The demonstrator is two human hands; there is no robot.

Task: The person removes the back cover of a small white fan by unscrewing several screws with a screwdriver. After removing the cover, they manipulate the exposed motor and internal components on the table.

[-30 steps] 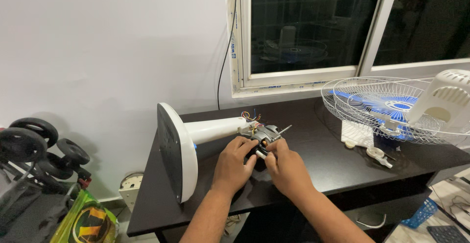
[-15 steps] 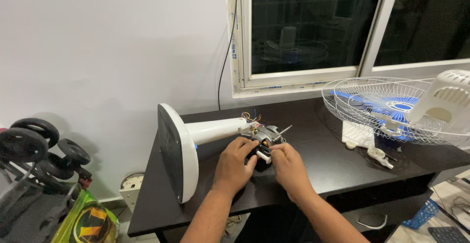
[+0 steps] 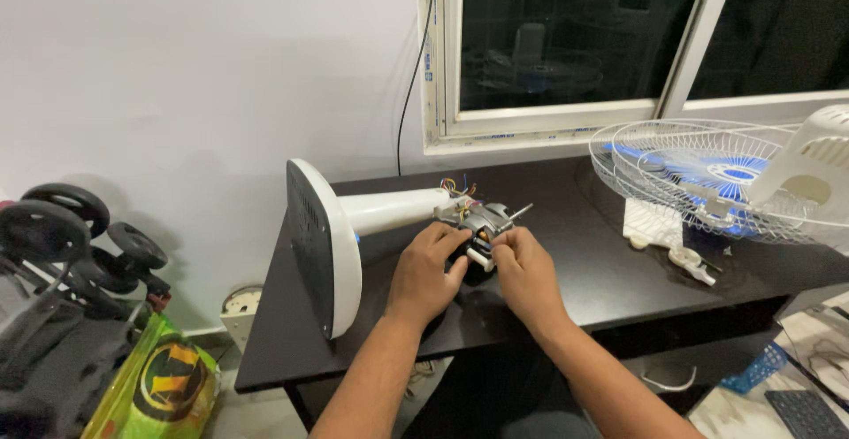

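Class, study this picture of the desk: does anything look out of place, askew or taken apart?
Yes. The fan stand lies on its side on the desk, its motor bare with loose coloured wires. Both hands, left hand and right hand, work at it. The grille lies detached.

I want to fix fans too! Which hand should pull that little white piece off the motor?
Probably the right hand: its fingertips already pinch the white piece beside the motor. The left hand lies against the motor and looks better placed to steady it.
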